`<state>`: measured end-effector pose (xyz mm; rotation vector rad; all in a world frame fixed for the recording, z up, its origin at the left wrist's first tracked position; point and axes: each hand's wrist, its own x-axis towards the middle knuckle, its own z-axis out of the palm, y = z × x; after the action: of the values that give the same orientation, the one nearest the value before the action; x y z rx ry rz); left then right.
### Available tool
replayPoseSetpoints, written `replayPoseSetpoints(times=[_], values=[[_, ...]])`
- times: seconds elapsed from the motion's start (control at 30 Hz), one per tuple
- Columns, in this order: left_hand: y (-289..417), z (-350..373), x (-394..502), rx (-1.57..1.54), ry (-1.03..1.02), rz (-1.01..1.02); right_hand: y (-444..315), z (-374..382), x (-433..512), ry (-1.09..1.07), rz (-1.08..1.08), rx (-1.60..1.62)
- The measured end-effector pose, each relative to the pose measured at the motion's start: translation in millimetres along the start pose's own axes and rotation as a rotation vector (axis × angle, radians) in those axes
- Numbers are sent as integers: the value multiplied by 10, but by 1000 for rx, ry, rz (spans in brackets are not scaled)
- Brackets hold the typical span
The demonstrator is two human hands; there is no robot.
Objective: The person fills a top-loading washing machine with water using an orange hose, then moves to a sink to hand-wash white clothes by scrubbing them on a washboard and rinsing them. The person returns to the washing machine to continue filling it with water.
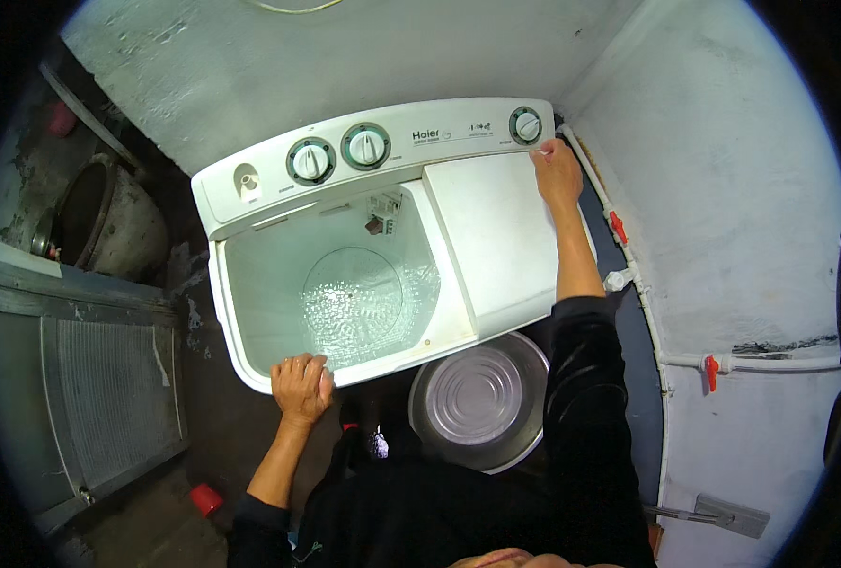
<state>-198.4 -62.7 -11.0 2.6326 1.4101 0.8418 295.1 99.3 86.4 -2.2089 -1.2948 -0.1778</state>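
Note:
A white Haier twin-tub washing machine (385,374) stands before me, turned at an angle. Its wash tub (264,284) is uncovered, with rippling clear water over the round pulsator (353,284). My left hand (302,387) is curled over the front rim of that tub. At the far right corner, my right hand (558,174) grips the machine's edge beside the spin-tub lid (505,234), just under the right dial (527,126); its fingertips are partly hidden. The lid lies down flat. Two more dials, a left one (311,162) and a middle one (366,147), sit on the control panel.
A metal basin (473,394) is on the floor, close against the machine's front. White pipes (644,305) with red valve handles (618,227) run along the right wall. Leftward are a panelled door (115,383), a large pot-like vessel (129,220) and a red cup-like container (206,500).

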Motion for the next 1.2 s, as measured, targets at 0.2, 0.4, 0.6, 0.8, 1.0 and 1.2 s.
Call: replayPoseSetpoints(times=[0.2, 0.4, 0.6, 0.8, 1.0, 1.2], values=[[3, -42, 14, 6, -43, -16, 73, 369, 494, -48, 148, -59], [17, -72, 57, -23, -84, -33, 220, 516, 676, -137, 219, 81], [-7, -74, 63, 31, -74, -12, 153, 532, 720, -11, -62, -107], [0, 6, 5, 30, -144, -20, 394, 491, 627, 1, -247, -286], [-53, -37, -40, 74, -140, -32, 280, -582, -435, 98, -39, 587], [-15, 15, -40, 45, -155, -13, 1744, -610, -2445, 468, 767, 598]])
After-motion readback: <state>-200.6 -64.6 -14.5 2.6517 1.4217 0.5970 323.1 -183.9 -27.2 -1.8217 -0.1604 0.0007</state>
